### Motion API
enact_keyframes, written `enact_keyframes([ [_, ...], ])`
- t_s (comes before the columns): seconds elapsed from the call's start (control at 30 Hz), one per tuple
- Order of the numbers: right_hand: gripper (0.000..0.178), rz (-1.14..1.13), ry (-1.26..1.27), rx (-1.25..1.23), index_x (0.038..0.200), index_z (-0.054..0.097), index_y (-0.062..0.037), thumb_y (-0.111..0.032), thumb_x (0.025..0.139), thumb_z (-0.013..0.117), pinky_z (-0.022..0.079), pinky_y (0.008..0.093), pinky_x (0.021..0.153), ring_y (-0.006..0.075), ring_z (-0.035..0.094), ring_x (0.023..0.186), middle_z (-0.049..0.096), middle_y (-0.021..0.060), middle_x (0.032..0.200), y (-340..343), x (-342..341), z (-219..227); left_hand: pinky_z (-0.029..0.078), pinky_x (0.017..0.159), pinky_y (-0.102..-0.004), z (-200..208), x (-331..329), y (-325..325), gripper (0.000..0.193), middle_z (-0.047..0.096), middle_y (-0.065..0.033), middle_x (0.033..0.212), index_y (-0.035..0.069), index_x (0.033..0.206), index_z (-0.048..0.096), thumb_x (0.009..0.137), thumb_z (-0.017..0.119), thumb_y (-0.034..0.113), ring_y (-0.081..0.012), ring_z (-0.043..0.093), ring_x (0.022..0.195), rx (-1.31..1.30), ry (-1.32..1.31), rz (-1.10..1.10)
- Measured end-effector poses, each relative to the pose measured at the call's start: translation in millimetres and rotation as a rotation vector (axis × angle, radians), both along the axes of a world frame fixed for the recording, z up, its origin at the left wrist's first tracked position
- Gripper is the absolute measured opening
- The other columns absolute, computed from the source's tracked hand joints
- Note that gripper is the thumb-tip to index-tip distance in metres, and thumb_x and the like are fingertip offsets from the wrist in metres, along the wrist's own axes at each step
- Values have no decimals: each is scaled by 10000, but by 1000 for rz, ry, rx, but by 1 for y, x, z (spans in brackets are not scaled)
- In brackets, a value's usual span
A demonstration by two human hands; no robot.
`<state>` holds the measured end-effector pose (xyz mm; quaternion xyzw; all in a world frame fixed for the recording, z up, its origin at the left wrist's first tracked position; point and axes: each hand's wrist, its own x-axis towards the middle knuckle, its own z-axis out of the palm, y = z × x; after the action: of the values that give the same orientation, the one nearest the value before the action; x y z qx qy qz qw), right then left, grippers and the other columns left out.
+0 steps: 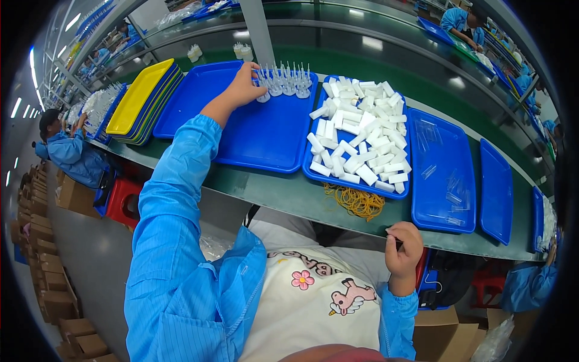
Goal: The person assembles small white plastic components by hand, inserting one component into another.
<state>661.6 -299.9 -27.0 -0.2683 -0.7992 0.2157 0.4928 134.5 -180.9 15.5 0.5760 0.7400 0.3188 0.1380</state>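
My left hand (242, 89) reaches to the back of a large blue tray (259, 142). Its thumb and fingers close round the leftmost of several translucent plastic pieces (288, 81), which stand upright with thin stems on round bases. The fingers partly hide that piece. My right hand (404, 253) hovers by the table's front edge, with its fingers curled in; whether something small is in them I cannot make out. Between the hands, white rectangular blocks (356, 139) fill another blue tray (406, 192), and a tangle of yellow rubber bands (357, 202) lies just in front of it.
At left rises a stack of yellow, blue and dark trays (142, 99). On the right, a blue tray (443, 208) holds thin clear strips, with another blue tray (496, 193) beyond. A metal post (256, 33) stands behind the table (271, 196). Co-workers (75, 154) sit along the line.
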Motion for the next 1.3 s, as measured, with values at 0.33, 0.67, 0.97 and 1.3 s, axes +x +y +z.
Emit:
enact_keyframes([
  [0.33, 149, -7, 38, 20, 806, 617, 10, 89, 679, 614, 489, 343, 631, 288, 611, 701, 621, 155, 789, 0, -1, -2, 353, 1090, -447, -10, 25, 27, 1108, 429, -230, 1393, 155, 1493, 263, 605, 905, 328, -384, 406, 1319, 271, -233, -113],
  [0.67, 132, -13, 56, 58, 803, 614, 7, 73, 689, 618, 480, 342, 599, 284, 608, 668, 619, 151, 770, 2, 0, -2, 427, 1026, -402, 7, 68, 46, 875, 522, -166, 1304, 121, 1335, 533, 606, 866, 474, -324, 509, 1225, 276, 257, -74],
  [0.97, 128, -1, 84, 69, 809, 615, 4, 65, 697, 618, 479, 342, 587, 282, 607, 657, 621, 149, 768, 2, 3, -5, 500, 894, -384, 10, 79, 58, 484, 645, -138, 1121, 114, 1110, 681, 741, 775, 412, -294, 627, 1029, 208, 301, -39],
  [1.3, 129, -11, 72, 111, 808, 614, 5, 62, 693, 618, 475, 347, 573, 287, 602, 644, 616, 149, 755, 4, 3, -9, 514, 719, -358, 4, 75, 50, 144, 673, -143, 880, 22, 887, 668, 847, 692, 159, -273, 655, 806, 311, 240, -147],
])
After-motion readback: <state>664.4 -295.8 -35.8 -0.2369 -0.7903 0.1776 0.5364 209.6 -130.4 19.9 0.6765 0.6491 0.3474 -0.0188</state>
